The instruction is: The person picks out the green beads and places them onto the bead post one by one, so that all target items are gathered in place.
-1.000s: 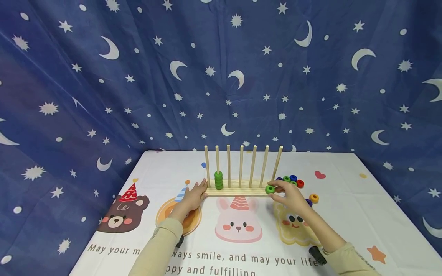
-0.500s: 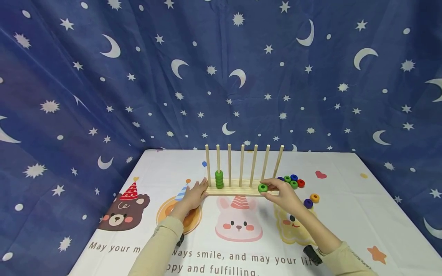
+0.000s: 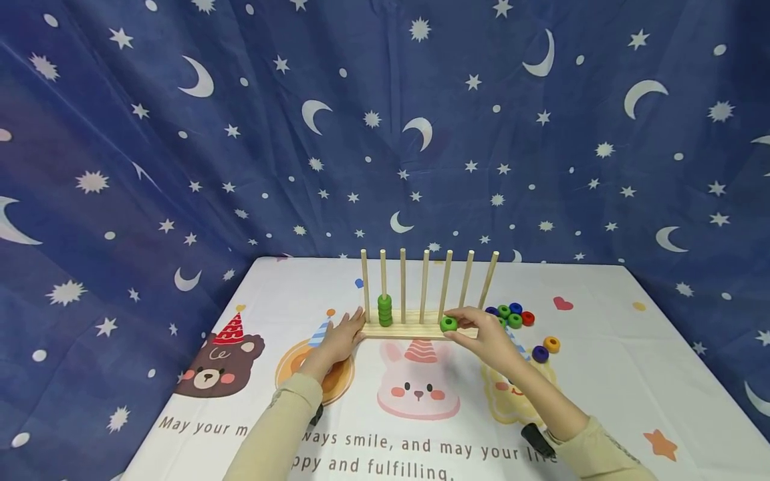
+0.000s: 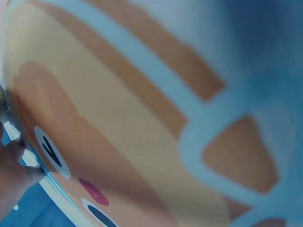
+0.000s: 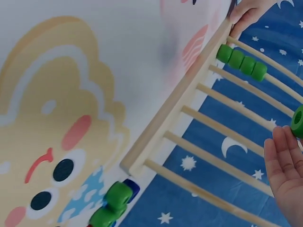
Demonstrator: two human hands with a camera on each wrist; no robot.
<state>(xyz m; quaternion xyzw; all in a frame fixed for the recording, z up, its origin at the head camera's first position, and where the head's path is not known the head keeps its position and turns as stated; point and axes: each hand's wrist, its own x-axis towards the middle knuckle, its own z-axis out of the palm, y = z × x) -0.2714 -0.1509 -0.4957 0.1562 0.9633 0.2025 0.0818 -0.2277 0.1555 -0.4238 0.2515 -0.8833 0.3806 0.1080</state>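
Observation:
A pale wooden peg rack (image 3: 415,331) with a row of upright dowels stands on the table. Several green beads (image 3: 385,310) are stacked on its second dowel from the left. My left hand (image 3: 343,337) grips the left end of the rack's base, fingers toward the back and thumb toward the front; the left wrist view catches only fingers (image 4: 19,165) at its edge. With thumb and fingertips my right hand (image 3: 490,337) pinches a single green bead (image 3: 448,324), its hole facing forward, in front of the dowels on the right half. The right wrist view cuts that bead off at its edge.
Right of the rack lies a cluster of loose beads, among them a red bead (image 3: 528,318) and a blue bead (image 3: 515,308). Closer in are an orange bead (image 3: 551,344) and a dark blue bead (image 3: 540,354). A starry curtain (image 3: 385,133) hangs behind the table.
My right hand has carried the green bead leftward along the front of the rack, from its right end toward the middle. The left hand stays at the left end.

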